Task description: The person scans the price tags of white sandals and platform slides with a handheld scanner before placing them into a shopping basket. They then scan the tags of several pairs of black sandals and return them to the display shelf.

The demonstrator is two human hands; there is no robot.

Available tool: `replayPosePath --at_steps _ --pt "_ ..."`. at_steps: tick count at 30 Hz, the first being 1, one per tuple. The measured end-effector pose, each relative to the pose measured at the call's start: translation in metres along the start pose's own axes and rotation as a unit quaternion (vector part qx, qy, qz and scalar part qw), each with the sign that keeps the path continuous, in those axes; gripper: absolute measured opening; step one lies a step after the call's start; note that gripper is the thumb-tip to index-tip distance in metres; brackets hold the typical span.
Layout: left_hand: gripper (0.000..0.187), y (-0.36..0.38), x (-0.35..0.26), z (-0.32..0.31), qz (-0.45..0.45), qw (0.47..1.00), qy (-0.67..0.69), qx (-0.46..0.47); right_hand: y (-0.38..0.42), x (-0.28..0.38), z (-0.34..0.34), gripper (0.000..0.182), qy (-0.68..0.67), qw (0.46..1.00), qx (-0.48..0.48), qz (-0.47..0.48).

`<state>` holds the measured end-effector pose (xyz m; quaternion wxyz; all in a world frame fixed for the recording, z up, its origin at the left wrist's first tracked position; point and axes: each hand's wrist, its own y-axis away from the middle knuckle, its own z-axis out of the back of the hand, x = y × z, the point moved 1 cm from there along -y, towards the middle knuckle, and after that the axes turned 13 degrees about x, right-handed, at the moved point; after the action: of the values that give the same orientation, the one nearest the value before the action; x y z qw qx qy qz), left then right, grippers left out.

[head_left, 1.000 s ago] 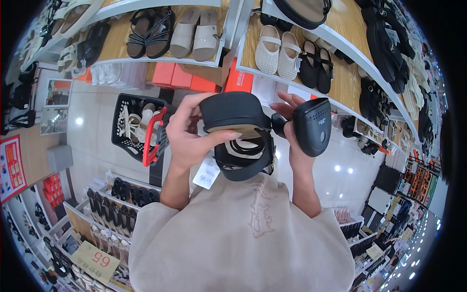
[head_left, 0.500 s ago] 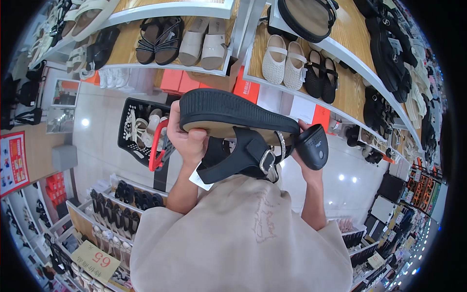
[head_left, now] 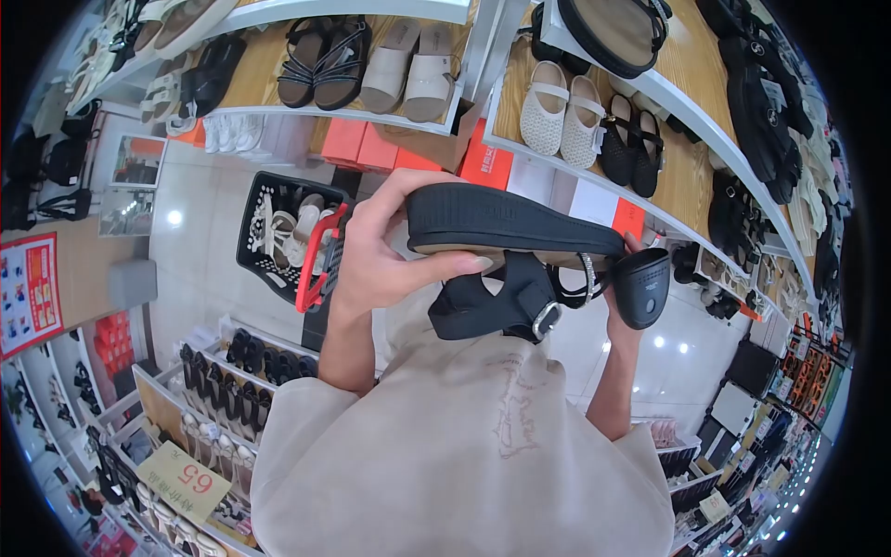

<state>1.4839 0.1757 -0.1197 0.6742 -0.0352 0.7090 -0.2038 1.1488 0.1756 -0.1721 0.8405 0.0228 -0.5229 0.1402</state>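
A black thick-soled sandal [head_left: 510, 218] is held sideways in front of the grey-beige shirt, its straps, silver buckle and glittery band hanging below the sole. My left hand [head_left: 385, 251] wraps round the sole's left end, thumb along the inner side. At the other end is my right hand [head_left: 624, 302], partly hidden behind a rounded black piece [head_left: 640, 288] with small holes; its fingertips show at the sole's edge. Whether that piece belongs to the same sandal I cannot tell.
A black basket [head_left: 249, 243] with red handles holds light-coloured shoes on the floor at left. Wooden shelves [head_left: 685, 176] with sandals and shoes curve across the top, above red boxes [head_left: 345, 141]. Shoe racks with a "65" sign [head_left: 183, 483] stand lower left.
The sandal and both hands have shifted right in view. My left hand now reaches further over the sole, its thumb stretched along it. The shelves and basket have also shifted slightly in view.
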Motion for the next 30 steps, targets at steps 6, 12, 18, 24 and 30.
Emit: replayPosePath --at_steps 6,12,18,24,30 --pt "0.061 0.004 -0.001 -0.003 0.018 0.998 0.024 -0.053 0.002 0.004 0.002 0.064 -0.090 0.995 -0.008 -0.032" --pt "0.068 0.017 0.026 0.014 0.020 0.971 0.082 -0.225 0.000 0.014 0.004 0.055 -0.163 0.986 -0.027 -0.015" --pt "0.085 0.025 0.040 0.022 0.058 0.964 0.057 -0.255 0.000 0.028 0.002 0.052 -0.111 0.993 -0.022 0.035" --pt "0.094 0.040 0.051 0.015 0.098 0.948 0.110 -0.283 0.003 0.010 0.001 0.053 -0.132 0.988 -0.079 0.020" --pt "0.092 0.052 0.063 0.029 0.061 0.977 0.105 -0.176 0.005 0.008 -0.003 0.057 -0.119 0.988 -0.097 0.030"
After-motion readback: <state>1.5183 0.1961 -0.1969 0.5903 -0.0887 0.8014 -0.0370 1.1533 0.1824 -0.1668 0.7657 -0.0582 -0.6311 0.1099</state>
